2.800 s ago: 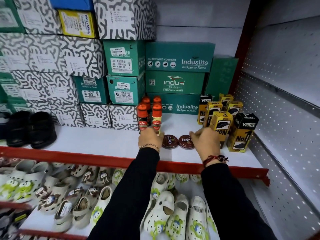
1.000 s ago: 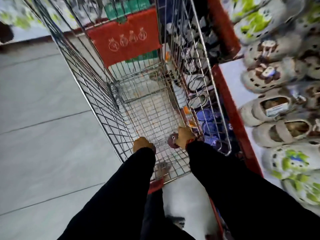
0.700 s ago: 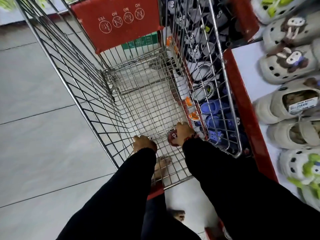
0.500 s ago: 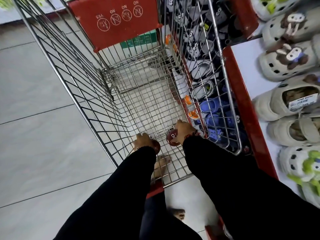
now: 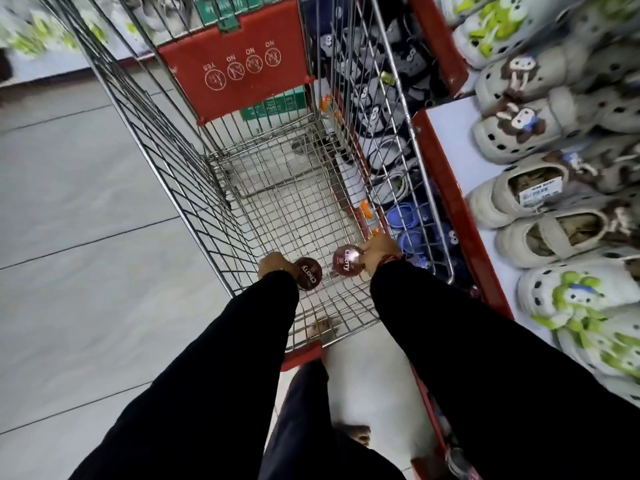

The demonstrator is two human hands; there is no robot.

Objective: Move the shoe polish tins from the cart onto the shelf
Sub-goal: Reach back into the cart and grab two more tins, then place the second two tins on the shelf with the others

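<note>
I look down into a wire shopping cart with a red child-seat flap. My left hand grips a round dark-red polish tin with its "Cherry" lid facing up. My right hand holds a second tin of the same kind by its edge. Both tins are held above the cart's near end, close together but apart. The rest of the cart's mesh floor shows no other tins. The shelf with the polish goods is out of view.
A red-edged white shelf on the right carries cream and green children's clogs. Below it, dark and blue clogs show through the cart's right wall. Grey tiled floor lies to the left. My bare feet stand under the cart's near end.
The view swung from the shelf down to the cart. Both hands closed on tins at the cart's floor and have lifted them, lids now facing up.
</note>
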